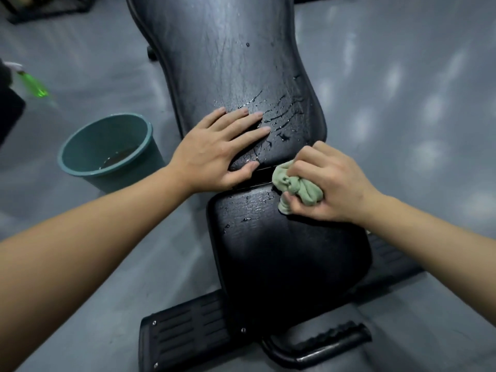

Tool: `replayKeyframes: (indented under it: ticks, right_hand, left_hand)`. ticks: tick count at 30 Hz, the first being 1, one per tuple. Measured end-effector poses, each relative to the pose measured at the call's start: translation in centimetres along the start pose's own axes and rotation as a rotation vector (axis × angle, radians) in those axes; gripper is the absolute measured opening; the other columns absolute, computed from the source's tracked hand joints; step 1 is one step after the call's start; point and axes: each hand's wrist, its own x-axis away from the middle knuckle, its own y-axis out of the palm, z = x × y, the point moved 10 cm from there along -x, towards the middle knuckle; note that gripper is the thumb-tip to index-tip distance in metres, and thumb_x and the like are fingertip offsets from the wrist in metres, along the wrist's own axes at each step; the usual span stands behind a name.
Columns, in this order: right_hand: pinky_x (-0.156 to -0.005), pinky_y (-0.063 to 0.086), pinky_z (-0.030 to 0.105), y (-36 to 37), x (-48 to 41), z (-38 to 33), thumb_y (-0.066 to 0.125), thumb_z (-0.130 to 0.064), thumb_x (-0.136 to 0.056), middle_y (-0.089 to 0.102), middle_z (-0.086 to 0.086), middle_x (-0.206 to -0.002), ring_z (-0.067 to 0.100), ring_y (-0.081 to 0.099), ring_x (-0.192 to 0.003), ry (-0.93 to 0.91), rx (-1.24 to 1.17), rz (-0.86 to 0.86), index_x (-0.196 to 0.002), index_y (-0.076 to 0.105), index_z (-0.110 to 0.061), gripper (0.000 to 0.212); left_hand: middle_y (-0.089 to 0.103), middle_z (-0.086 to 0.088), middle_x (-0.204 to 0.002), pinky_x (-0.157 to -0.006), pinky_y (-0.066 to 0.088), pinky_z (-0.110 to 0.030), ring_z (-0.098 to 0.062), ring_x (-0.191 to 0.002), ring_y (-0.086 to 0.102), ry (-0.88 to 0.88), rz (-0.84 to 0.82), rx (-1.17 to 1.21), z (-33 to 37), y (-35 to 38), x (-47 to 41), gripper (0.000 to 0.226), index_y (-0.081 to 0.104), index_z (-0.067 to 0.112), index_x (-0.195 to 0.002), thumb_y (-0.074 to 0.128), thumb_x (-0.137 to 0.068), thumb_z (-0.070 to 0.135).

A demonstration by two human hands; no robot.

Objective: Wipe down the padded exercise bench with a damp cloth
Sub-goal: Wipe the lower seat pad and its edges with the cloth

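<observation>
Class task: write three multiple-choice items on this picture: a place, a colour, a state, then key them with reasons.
1. Where is the round teal plastic bucket relative to the black padded exercise bench? A on it; B grey floor, left; C floor, right.
2. The crumpled cloth gripped by the right hand is: A white; B red; C pale green.
3. The left hand is: A flat, fingers straight; B a fist; C gripping the bucket.
B: it sits beside the left forearm. C: green folds show between fingers. A: palm lies on the bench.
</observation>
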Motion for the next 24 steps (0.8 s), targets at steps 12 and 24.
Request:
replayKeyframes:
  ticks: [12, 24]
  right_hand:
    - [-0.059, 0.035, 0.037, 0.2, 7.0, -7.1, 0.068, -0.039, -0.078, 0.052, 0.005, -0.073, 0.027, 0.041, -0.064, -0.172, -0.028, -0.262, -0.069, 0.061, -0.012, 0.029]
    - [-0.075, 0.046, 0.044, 0.4, -0.3, 0.9, 0.069, -0.032, -0.074, 0.06, 0.008, -0.091, 0.031, 0.049, -0.08, 0.213, 0.023, 0.024, -0.093, 0.067, -0.005, 0.033]
  left_hand:
    - [0.045, -0.007, -0.158, -0.12, 0.029, -0.05, -0.029, -0.144, 0.043, 0.026, 0.053, -0.015, 0.2, 0.2, 0.2, 0.062, 0.047, 0.022, -0.152, 0.039, -0.101, 0.057]
    - [0.047, -0.007, -0.156, -0.119, 0.03, -0.049, -0.029, -0.142, 0.045, 0.028, 0.095, -0.01, 0.2, 0.0, 0.3, 0.06, 0.05, 0.023, -0.151, 0.039, -0.102, 0.055]
